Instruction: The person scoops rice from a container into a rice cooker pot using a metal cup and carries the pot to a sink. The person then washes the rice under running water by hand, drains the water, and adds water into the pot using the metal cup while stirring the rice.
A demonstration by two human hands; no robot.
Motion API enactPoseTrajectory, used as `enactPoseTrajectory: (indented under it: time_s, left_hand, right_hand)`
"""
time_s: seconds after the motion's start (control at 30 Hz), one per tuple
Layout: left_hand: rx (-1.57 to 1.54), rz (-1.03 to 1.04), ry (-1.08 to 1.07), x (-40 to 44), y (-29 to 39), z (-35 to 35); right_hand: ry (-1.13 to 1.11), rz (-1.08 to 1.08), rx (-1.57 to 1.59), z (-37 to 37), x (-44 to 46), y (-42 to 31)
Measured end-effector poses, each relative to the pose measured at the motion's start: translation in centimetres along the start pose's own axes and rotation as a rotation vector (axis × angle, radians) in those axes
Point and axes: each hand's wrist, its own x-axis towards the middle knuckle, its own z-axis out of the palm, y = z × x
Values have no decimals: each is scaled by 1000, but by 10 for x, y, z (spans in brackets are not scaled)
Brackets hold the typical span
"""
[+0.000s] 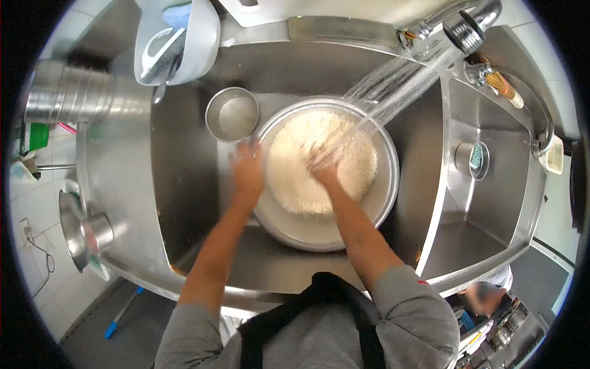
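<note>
Rinsing apparently midway: right hand (324, 166) at pale grains (292, 175), grip unclear; left hand (248, 173) loosely spread beside basin (394, 184); water (300, 229) milky, draining seemingly pending.

On your left you have a white tub (206, 52), a cord (50, 263) by the wall and a blue handle (120, 320); on your right, a side sink (491, 224), a bristle brush (501, 83) and another person (483, 299).

I'm in a kitchen, a commercial one by the look of it: I stand at a broad stainless sink (184, 160), with a spray tap (464, 34) over its far side, white tiles (52, 301) to its left and metal cookware (519, 318) past its near right corner.
</note>
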Motion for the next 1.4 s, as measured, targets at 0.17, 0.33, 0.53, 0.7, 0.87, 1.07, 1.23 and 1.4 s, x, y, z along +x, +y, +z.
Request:
enactPoseTrajectory:
  time_s: [0.17,0.33,0.53,0.7,0.87,1.07,1.23,1.4]
  left_hand:
    - [-444,602,-84,50,62,37]
    - [-465,618,-42,92,112,74]
    - [-462,544,-498,-16,103,159]
    - [-408,579,-269,44,105,112]
    - [-574,452,-63,93,83,134]
    - [-1228,-216,-507,2,68,150]
    - [-1698,-314,-600,-23,127,141]
    - [-590,464,-363,68,128,133]
  right_hand:
    - [-340,-148,1090,-55,-37,22]
    - [196,84,1102,14,28,103]
    - [-131,-3,900,-10,-41,71]
    - [-85,-205,788,-46,22,72]
    - [171,-219,739,-9,85,99]
    - [-625,505,1280,19,-33,81]
    - [-391,709,2044,-23,-28,22]
    - [-72,-151,778,15,52,77]
